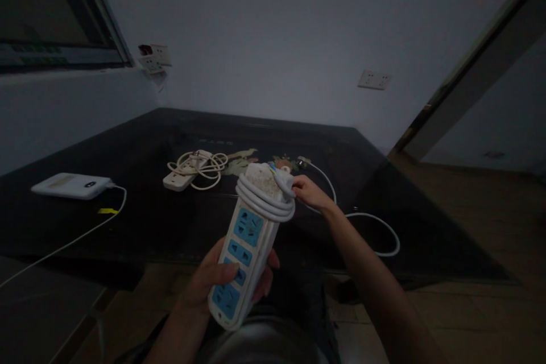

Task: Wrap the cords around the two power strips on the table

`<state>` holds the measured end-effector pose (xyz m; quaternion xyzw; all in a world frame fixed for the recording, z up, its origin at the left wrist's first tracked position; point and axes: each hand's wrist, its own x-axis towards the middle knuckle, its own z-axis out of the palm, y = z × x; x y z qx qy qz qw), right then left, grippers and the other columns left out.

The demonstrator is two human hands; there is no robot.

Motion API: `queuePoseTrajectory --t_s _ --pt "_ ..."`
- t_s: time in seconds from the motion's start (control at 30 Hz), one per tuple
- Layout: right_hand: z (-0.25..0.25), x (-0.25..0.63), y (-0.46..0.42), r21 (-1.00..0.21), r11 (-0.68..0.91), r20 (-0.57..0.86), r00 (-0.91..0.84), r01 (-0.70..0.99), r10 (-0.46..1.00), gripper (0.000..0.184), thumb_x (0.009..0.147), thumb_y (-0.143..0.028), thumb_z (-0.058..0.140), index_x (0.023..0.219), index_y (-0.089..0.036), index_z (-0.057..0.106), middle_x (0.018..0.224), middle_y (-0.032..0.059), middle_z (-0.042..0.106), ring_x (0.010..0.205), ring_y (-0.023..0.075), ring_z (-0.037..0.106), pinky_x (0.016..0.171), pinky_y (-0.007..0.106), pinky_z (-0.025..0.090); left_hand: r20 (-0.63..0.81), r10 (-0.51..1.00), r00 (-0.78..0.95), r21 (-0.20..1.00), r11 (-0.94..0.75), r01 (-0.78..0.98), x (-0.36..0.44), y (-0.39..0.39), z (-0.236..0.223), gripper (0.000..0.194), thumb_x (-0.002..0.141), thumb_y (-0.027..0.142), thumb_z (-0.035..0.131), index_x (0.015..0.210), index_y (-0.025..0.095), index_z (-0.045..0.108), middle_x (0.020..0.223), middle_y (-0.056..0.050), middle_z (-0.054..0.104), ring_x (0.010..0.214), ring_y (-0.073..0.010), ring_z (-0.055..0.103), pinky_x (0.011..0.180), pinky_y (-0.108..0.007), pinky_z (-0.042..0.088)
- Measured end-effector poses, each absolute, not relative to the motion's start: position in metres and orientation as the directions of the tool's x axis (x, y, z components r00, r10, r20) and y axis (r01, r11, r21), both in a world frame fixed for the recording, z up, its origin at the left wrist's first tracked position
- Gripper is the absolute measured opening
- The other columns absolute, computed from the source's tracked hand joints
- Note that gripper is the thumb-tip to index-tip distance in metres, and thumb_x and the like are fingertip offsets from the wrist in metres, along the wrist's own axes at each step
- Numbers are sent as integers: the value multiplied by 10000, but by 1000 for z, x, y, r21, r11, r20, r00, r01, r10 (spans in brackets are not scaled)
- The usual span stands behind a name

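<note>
A white power strip (pixel 258 259) with blue socket panels is held tilted over the table's near edge. My left hand (pixel 213 273) wraps round its lower half, thumb across the sockets. Several turns of its thick white cord (pixel 264 205) circle the upper end. At that end, my right hand (pixel 311 192) is closed on the cord, fingertips partly hidden behind the coil. The loose cord runs behind my right wrist, loops over the table on the right and ends in a plug (pixel 303 161) lying near the table's middle.
A second power strip (pixel 177 182) with a tangled cord lies left of centre on the dark glossy table (pixel 140 227). At the left is a white box-like device (pixel 72 185) with a thin cable and a yellow tag (pixel 108 211). Wall sockets (pixel 374 79) are behind the table.
</note>
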<state>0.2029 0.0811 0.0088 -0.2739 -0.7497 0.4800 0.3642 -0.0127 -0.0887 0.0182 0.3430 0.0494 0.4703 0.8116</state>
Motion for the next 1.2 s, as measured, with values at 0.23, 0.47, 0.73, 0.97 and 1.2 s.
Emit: queuePoseTrajectory --t_s 0.23,0.47,0.73,0.97,1.2 --pt "35 222 100 -942 310 199 -533 127 823 464 664 -591 662 560 -171 494 503 -79 374 468 67 277 459 223 207 182 681 709 719 400 -568 -16 -84 17 410 736 279 703 1111 126 636 979 -139 690 705 -179 665 574 -225 498" --pt "89 192 104 -868 377 90 -644 323 760 321 656 -449 718 609 -157 595 533 -67 442 508 64 328 501 233 216 -66 671 738 962 239 -131 -16 -78 27 480 742 315 712 1185 177 589 1054 -114 676 848 -218 658 737 -317 500" --pt "120 148 74 -638 619 152 -713 458 685 280 671 -359 735 577 -139 591 504 -71 413 528 63 355 533 246 217 -79 776 625 970 -86 229 -14 -78 30 375 776 249 656 1143 191 611 1071 -46 659 972 -223 582 844 -312 443" --pt "137 143 28 -468 732 374 -640 495 672 236 700 -323 742 608 -156 602 543 -54 470 541 69 400 538 244 208 -62 827 558 956 -112 272 -17 -73 27 316 775 235 633 1086 182 633 1013 -40 666 926 -224 582 807 -294 442" --pt "143 148 -16 -285 810 461 -668 512 585 231 756 -337 713 616 -191 600 576 -30 526 571 103 467 564 248 231 -55 846 531 971 -79 227 -23 -69 18 397 789 289 638 1168 174 607 1101 -64 658 989 -244 584 865 -327 443"
